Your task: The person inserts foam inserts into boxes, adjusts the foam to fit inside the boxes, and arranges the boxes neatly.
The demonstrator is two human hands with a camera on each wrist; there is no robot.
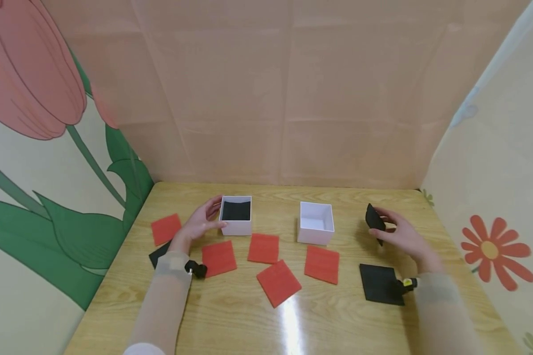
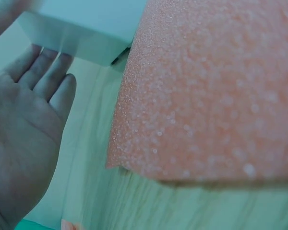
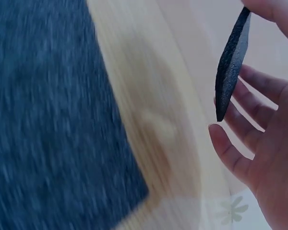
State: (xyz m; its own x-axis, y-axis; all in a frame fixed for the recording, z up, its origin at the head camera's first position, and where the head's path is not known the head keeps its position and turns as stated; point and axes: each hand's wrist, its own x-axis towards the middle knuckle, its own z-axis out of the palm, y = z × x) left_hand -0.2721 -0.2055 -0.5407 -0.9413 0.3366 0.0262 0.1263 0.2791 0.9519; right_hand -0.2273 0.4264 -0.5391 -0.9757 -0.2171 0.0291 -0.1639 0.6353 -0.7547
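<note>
Light sleeves (image 1: 162,308) are stretched over a wood-grain tabletop (image 1: 231,320) as a black felt-like square (image 1: 375,221), tilted on edge, is pinched by the right hand (image 1: 399,235), right of the nearer white box (image 1: 314,237). Another white box (image 1: 238,228), holding black material (image 1: 236,211), is touched by the spread left hand (image 1: 200,222); red squares (image 1: 279,283) are scattered, mostly in front.

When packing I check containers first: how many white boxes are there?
2: the left box, touched by the left hand, with a black piece inside; the right box, empty on the table.
</note>
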